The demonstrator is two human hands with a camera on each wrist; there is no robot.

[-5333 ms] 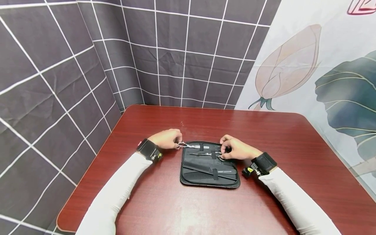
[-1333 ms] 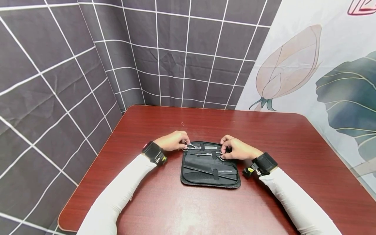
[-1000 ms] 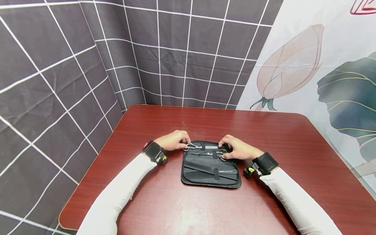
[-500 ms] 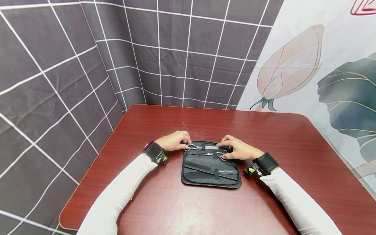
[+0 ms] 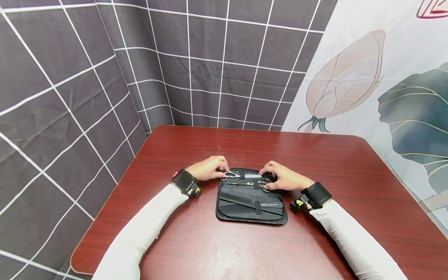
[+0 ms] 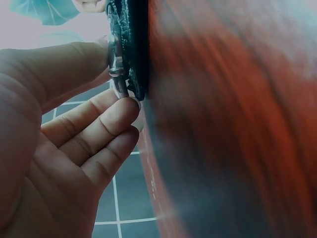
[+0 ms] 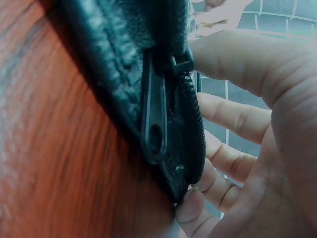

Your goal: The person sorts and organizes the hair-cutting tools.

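Left fingers (image 5: 222,161) mask part of the upper scissors (image 5: 247,176), sleeves (image 5: 127,241) run off below, lettering (image 5: 269,205) too tiny to read!

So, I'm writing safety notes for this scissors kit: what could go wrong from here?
The left hand holds the upper scissors by the handles, and the blades point toward the right hand; a sudden push might prick a finger.
The blades pass under a small strap, so they could snag if slid askew.
The right hand is also close to the handles of the lower scissors and may nudge that pair.
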